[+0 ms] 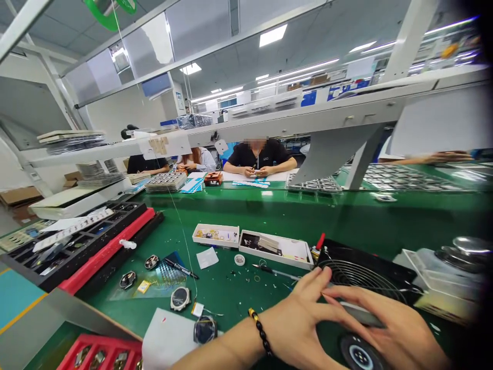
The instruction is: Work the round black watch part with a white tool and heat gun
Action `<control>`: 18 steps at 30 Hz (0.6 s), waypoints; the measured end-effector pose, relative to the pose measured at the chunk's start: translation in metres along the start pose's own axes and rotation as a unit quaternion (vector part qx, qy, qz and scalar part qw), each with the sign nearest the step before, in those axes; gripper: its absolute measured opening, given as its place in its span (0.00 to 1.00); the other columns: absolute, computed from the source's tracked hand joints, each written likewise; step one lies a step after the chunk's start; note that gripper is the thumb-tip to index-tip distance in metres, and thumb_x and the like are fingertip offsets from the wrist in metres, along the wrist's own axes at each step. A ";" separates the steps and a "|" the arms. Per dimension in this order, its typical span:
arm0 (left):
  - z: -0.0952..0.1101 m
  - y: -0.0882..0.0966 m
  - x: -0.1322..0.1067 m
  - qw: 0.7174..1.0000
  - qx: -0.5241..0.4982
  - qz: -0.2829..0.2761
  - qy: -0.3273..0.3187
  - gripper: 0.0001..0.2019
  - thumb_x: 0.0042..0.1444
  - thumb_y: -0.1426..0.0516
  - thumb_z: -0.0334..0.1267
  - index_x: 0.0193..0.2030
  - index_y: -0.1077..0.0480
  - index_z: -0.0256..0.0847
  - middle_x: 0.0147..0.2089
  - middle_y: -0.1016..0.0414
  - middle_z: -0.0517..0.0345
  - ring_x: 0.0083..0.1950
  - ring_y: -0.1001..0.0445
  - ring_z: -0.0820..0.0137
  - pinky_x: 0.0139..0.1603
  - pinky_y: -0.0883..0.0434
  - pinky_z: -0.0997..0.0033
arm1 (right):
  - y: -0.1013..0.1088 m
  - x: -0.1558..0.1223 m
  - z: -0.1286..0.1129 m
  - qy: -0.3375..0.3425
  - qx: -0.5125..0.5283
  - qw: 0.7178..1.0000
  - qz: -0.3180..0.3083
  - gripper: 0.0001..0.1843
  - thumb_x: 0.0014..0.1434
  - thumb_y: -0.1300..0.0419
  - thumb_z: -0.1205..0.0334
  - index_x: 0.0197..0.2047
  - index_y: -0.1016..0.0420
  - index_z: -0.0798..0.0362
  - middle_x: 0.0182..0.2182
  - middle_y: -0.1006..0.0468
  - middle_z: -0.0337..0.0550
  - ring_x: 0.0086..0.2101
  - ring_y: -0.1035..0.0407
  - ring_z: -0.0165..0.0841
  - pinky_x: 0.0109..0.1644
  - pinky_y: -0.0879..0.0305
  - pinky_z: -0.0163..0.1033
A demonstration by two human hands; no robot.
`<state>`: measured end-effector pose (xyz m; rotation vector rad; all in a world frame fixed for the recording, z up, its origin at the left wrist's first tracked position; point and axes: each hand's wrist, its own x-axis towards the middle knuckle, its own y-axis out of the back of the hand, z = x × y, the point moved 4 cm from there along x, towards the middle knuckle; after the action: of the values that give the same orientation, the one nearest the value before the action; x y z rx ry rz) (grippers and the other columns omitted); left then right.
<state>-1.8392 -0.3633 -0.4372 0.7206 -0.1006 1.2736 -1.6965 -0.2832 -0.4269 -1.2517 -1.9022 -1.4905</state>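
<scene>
My left hand (304, 321), with a dark bead bracelet on the wrist, lies low at the right with its fingers stretched out and close together. Its fingertips meet those of my right hand (400, 331) in front of a black fan with a wire grille (358, 272). My right hand reaches leftward, its fingers pinched along a thin grey strip (362, 315). Under both hands a round black part with a pale ring (360, 355) lies on the green mat. Several round watch cases (180, 298) lie to the left.
Two white parts trays (275, 248) and a pen (181, 268) lie on the green mat (231, 288). Black and red trays (77, 246) run along the left, and another red tray (100, 354) sits bottom left. A weighing scale (454, 267) stands right. People (260, 156) work across the bench.
</scene>
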 end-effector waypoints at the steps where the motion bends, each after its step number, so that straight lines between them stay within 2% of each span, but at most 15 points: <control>1: 0.000 0.000 0.000 1.000 0.005 -0.006 0.006 0.36 0.37 0.29 0.58 0.55 0.25 0.52 0.77 0.65 0.67 0.76 0.62 0.53 0.73 0.57 0.47 | 0.000 0.000 0.000 0.006 -0.001 1.000 -0.006 0.08 0.58 0.34 0.49 0.40 0.20 0.40 0.30 0.16 0.43 0.25 0.22 0.37 0.26 0.23 0.34; 4: 0.006 0.005 0.002 1.000 0.010 -0.011 0.013 0.35 0.36 0.27 0.53 0.54 0.24 0.51 0.77 0.63 0.65 0.76 0.60 0.50 0.73 0.55 0.43 | 0.003 0.001 -0.003 0.015 -0.015 1.000 -0.008 0.06 0.59 0.34 0.54 0.41 0.21 0.41 0.31 0.16 0.42 0.25 0.22 0.36 0.28 0.24 0.35; 8: 0.017 0.010 0.005 1.000 0.002 0.000 0.011 0.27 0.38 0.26 0.45 0.48 0.22 0.48 0.75 0.50 0.55 0.74 0.50 0.51 0.73 0.47 0.49 | 0.013 0.005 -0.012 -0.014 -0.045 0.998 0.041 0.04 0.62 0.39 0.59 0.37 0.22 0.47 0.30 0.17 0.39 0.27 0.22 0.35 0.31 0.24 0.37; 10: 0.016 0.014 0.007 0.999 0.005 0.039 0.034 0.26 0.39 0.26 0.39 0.47 0.23 0.47 0.70 0.39 0.50 0.70 0.40 0.53 0.70 0.40 0.52 | 0.019 0.007 -0.013 -0.045 -0.044 0.996 0.056 0.04 0.61 0.39 0.61 0.37 0.22 0.49 0.31 0.17 0.39 0.29 0.22 0.34 0.34 0.25 0.37; 12: 0.011 0.018 0.009 0.993 0.028 0.094 0.065 0.23 0.45 0.29 0.33 0.49 0.26 0.47 0.59 0.29 0.51 0.61 0.31 0.58 0.64 0.34 0.55 | 0.023 0.008 -0.013 -0.072 -0.031 0.995 0.062 0.04 0.61 0.39 0.63 0.36 0.22 0.49 0.31 0.17 0.38 0.30 0.22 0.33 0.36 0.26 0.36; 14: 0.005 0.023 0.009 0.984 0.076 0.136 0.088 0.21 0.51 0.33 0.29 0.52 0.28 0.48 0.53 0.26 0.55 0.55 0.28 0.62 0.58 0.30 0.58 | 0.025 0.008 -0.013 -0.081 -0.013 0.995 0.054 0.04 0.60 0.39 0.65 0.36 0.22 0.49 0.31 0.18 0.37 0.31 0.23 0.32 0.36 0.27 0.35; 18: -0.001 0.029 0.010 0.970 0.155 0.164 0.092 0.22 0.56 0.37 0.29 0.56 0.30 0.50 0.51 0.28 0.57 0.51 0.29 0.64 0.50 0.29 0.63 | 0.020 0.007 -0.016 -0.052 0.011 0.998 0.025 0.04 0.60 0.39 0.66 0.36 0.22 0.50 0.31 0.18 0.37 0.30 0.24 0.30 0.35 0.29 0.34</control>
<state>-1.8619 -0.3512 -0.4212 0.8726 0.1403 1.6911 -1.6865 -0.2949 -0.4049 -1.3819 -1.9317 -1.3997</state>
